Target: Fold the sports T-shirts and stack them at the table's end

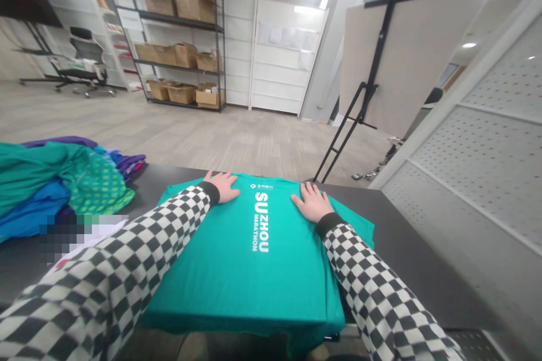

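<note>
A teal T-shirt (249,282) with white "SUZHOU MARATHON" lettering lies spread on the dark table, its neck end at the far edge and its hem hanging over the near edge. My left hand (223,186) rests flat on the shirt's upper left, fingers apart. On the upper right, my right hand (312,203) presses flat on the cloth with its fingers spread. The right sleeve of the shirt fans out beyond my right wrist; my left forearm covers part of the shirt's left side.
A heap of green, blue and purple clothes (63,180) sits at the table's left, beside a partly blurred white item (95,234). The dark table (419,254) meets a perforated partition (486,163) on the right. Beyond stand a board on an easel (381,62) and shelving with cardboard boxes (182,56).
</note>
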Motion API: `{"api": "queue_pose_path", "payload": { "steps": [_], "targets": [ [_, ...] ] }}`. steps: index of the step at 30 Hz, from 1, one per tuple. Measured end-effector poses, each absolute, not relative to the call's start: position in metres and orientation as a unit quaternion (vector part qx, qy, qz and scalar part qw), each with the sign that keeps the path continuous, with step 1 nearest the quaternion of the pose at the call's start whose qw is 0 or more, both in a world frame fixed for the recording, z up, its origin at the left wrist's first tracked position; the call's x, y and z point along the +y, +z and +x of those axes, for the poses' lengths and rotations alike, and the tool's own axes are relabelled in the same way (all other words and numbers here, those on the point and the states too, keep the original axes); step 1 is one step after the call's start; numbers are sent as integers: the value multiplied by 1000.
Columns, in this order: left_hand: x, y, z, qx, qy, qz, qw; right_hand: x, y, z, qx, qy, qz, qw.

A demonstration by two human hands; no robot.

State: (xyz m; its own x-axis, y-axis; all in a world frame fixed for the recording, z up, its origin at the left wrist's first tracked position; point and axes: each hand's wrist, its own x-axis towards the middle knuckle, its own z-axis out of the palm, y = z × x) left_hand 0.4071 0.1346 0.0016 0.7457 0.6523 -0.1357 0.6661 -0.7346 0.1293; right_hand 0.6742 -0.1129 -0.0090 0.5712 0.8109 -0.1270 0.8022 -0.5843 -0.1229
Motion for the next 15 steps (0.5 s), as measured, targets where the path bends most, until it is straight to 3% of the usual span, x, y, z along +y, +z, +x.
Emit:
{"api": "queue_pose_path", "payload": {
  "steps": [6,11,15],
  "targets": [
    [102,-3,455,343,12,935,88,-118,0,669,-500,-8,-861,88],
    [87,-24,454,321,13,942,96,-116,-9,668,-500,87,-860,59],
    [96,-26,449,319,11,944,78,-109,-14,667,-503,92,-855,86]
  ]
}}
